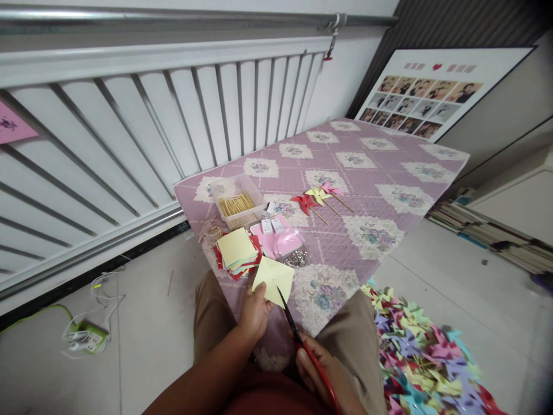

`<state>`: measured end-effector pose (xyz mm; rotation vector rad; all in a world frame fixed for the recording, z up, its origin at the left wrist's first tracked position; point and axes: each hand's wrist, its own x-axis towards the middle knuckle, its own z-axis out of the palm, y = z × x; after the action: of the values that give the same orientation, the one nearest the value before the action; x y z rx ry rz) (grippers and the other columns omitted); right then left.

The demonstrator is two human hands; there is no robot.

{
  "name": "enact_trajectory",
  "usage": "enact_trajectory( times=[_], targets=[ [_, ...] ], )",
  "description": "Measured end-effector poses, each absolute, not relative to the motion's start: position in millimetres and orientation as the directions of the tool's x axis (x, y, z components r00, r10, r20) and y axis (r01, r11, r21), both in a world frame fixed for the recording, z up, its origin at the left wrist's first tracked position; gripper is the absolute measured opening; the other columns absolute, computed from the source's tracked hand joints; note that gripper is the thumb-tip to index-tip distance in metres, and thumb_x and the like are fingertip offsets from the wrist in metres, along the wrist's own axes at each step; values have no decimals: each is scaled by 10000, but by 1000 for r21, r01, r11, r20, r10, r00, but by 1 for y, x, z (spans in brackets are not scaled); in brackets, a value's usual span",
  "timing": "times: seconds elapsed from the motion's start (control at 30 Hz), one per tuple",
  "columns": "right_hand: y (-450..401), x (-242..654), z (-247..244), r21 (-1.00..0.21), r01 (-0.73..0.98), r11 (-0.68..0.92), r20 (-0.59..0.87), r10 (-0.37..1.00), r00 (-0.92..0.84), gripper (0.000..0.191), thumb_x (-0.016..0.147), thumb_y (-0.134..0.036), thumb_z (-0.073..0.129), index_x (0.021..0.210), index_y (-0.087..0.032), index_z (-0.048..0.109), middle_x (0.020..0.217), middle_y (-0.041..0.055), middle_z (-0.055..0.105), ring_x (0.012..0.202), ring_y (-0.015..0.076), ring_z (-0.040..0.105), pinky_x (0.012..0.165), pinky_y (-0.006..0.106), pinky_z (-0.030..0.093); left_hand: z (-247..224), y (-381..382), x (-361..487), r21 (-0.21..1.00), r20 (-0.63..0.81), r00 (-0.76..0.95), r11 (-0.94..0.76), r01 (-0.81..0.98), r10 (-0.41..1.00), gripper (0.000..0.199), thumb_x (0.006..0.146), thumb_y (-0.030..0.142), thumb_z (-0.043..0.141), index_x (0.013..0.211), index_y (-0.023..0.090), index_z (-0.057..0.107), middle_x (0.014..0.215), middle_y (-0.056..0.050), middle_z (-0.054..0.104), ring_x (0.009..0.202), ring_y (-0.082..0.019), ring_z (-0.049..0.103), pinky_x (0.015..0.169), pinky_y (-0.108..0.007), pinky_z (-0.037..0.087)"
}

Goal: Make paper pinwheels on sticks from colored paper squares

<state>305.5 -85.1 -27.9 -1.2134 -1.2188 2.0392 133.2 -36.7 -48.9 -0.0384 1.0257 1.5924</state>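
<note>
My left hand [254,311] pinches a square of pale yellow paper [273,275] by its lower left edge, with the thumb on top. The sheet shows a small dark mark near its middle. In my right hand [317,366] are scissors with red handles [320,374] and dark blades, whose tips reach the paper's lower right part. Just beyond lies a stack of coloured paper squares [237,249], yellow on top with red edges below. Beside it are pink plastic packets [280,239] and a small pile of metal pins or fasteners [297,258].
A clear plastic box [237,199] holds thin wooden sticks. Three paper pinwheels [318,196] on sticks lie on the patterned tablecloth [337,242]. Many colourful pinwheels [432,357] are heaped at lower right. A radiator [194,109] stands behind; a power strip [93,337] lies on the floor.
</note>
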Motion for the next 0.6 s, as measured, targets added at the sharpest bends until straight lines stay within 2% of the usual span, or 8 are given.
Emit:
enact_trajectory(
  times=[0.2, 0.37, 0.47, 0.6],
  targets=[
    [-85, 306, -32, -855, 53, -517, -467, 719, -515, 363, 814, -513, 637, 1125, -330, 674, 677, -1, 540, 584, 166, 432, 524, 276, 350, -48, -36, 134, 581, -532, -325, 58, -812, 782, 286, 749, 283, 674, 1002, 159, 626, 987, -96, 732, 883, -230, 697, 826, -364, 539],
    [-88, 309, -44, -821, 42, -570, -518, 710, -477, 438, 807, -517, 648, 1176, -283, 641, 666, -5, 522, 555, 142, 412, 483, 255, 332, -46, -36, 134, 572, -535, -325, 51, -819, 780, 257, 741, 284, 680, 964, 159, 646, 963, -96, 736, 866, -234, 699, 842, -372, 538],
    [-86, 308, -41, -831, 48, -555, -499, 704, -505, 396, 828, -518, 625, 1150, -287, 647, 635, -25, 472, 526, 122, 361, 462, 235, 275, -46, -36, 133, 567, -528, -320, 46, -822, 787, 256, 743, 283, 681, 969, 168, 652, 961, -88, 738, 855, -226, 698, 853, -374, 537],
    [-83, 305, -33, -848, 37, -528, -466, 711, -527, 329, 844, -505, 615, 1088, -291, 666, 641, -29, 465, 517, 114, 346, 468, 228, 281, -48, -35, 133, 566, -525, -319, 43, -823, 789, 267, 730, 287, 688, 968, 172, 650, 988, -85, 731, 879, -231, 694, 855, -372, 536]
  ],
)
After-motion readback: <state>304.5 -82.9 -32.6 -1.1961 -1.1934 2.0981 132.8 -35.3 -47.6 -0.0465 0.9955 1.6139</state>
